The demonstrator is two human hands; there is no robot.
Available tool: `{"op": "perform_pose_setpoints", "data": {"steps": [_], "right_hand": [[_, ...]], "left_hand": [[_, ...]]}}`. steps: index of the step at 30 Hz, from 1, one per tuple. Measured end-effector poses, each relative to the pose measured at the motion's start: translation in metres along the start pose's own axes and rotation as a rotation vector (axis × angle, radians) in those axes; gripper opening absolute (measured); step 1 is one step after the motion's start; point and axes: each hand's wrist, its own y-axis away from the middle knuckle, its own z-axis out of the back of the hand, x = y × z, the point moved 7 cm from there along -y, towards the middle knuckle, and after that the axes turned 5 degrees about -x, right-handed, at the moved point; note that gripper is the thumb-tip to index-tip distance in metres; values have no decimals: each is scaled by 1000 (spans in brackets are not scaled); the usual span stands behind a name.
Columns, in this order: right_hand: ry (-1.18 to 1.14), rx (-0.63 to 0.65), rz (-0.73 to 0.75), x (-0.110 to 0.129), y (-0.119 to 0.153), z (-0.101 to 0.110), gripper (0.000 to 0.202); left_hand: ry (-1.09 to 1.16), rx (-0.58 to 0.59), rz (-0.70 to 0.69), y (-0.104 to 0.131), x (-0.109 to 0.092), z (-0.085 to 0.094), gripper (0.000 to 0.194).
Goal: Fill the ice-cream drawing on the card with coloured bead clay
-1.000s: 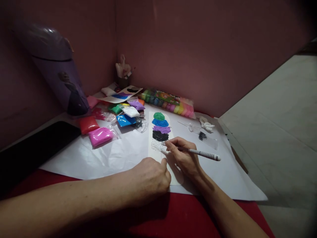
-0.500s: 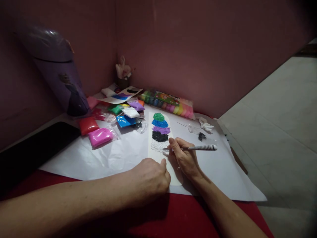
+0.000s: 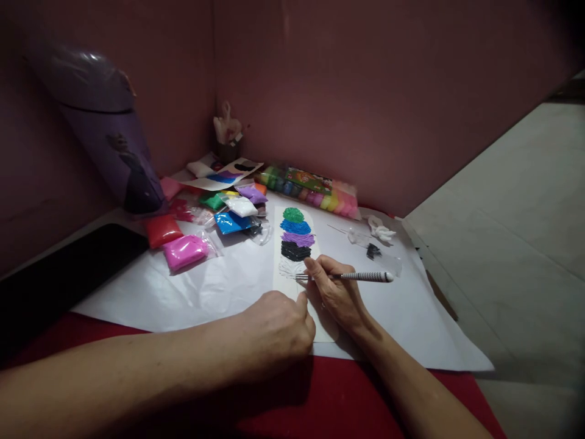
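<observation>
A fork [image 3: 361,277] with a patterned handle is gripped in my right hand [image 3: 336,286], its tines at the lower edge of a white textured patch [image 3: 289,269]. That patch is the lowest of a stack of clay-like bands on a pale card [image 3: 326,333]: green [image 3: 293,214], blue [image 3: 295,227], purple [image 3: 297,239] and black [image 3: 295,250] lie above it. My left hand [image 3: 281,323] is closed and rests over the card's lower left part. Its curled fingers are turned away, so anything inside them is hidden.
Several coloured clay packets, including a pink one [image 3: 185,252] and a blue one [image 3: 232,223], lie at left near a dark flat object [image 3: 68,268]. A long multicoloured pack [image 3: 311,190] lies by the wall. White scraps [image 3: 381,230] sit at right on the white sheet [image 3: 402,317].
My right hand and the fork have shifted slightly to the left, the tines moving along the white patch's lower edge. My left hand stays where it was.
</observation>
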Motion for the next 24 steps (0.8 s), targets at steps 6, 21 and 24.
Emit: {"op": "perform_pose_setpoints", "data": {"steps": [6,21,24], "right_hand": [[-34,19,-11,-2,1,-3,42],[-10,0,-1,-2,0,-2,44],[-16,-9,-4,-2,0,-1,43]], "left_hand": [[-2,25,0,-2,0,-1,20],[-34,20,-2,-1,0,-1,21],[-19,14,-5,-1,0,-2,20]]}}
